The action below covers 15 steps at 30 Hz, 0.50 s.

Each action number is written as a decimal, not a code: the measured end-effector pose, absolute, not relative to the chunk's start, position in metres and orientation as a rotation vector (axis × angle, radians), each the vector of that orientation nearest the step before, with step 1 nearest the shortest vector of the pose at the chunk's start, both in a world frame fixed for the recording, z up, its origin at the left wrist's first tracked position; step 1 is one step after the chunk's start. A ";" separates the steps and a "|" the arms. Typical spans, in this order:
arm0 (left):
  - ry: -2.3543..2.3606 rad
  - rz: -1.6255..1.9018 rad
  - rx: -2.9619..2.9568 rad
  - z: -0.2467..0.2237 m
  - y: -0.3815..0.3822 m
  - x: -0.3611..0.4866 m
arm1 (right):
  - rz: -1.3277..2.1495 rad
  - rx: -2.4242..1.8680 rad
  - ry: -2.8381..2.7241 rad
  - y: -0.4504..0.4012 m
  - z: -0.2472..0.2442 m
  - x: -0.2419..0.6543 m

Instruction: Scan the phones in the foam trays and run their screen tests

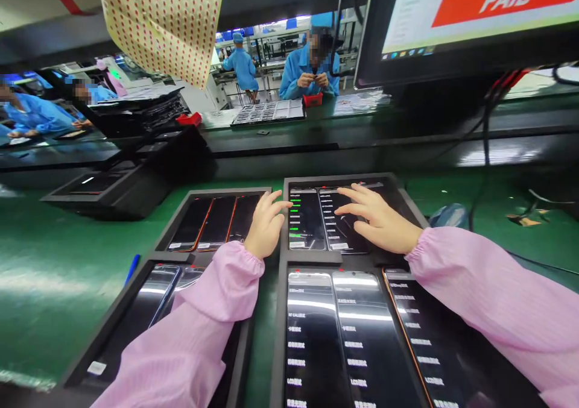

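Observation:
Several smartphones lie face up in dark foam trays on the green bench. My left hand (266, 224) reaches to the edge of the far right tray (284, 233), its fingers stretched towards a phone (307, 227) with green and white text lines. Over the neighbouring lit phone (332, 215) my right hand (375, 218) spreads its fingers, holding nothing; whether the fingertips touch the screen I cannot tell. Nearer to me, phones with lit menus (312, 335) fill another tray. Dark-screened phones (212, 221) lie in the far left tray, partly behind my left hand.
A monitor (452, 52) showing FAIL hangs at upper right, with cables below it. Stacked black trays (131, 185) stand at left, and a blue pen (132, 269) lies beside the near left tray. Across the bench, people in blue work near a red box (313, 100).

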<state>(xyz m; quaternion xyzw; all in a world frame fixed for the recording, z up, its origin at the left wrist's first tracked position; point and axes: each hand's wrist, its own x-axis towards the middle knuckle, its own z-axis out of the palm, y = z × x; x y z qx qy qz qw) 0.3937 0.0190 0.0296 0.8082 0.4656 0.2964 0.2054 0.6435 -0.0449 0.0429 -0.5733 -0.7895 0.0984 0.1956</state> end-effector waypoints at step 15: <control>1.395 0.533 2.322 0.024 0.018 0.392 | -0.045 -1.653 -2.043 -0.049 0.024 0.646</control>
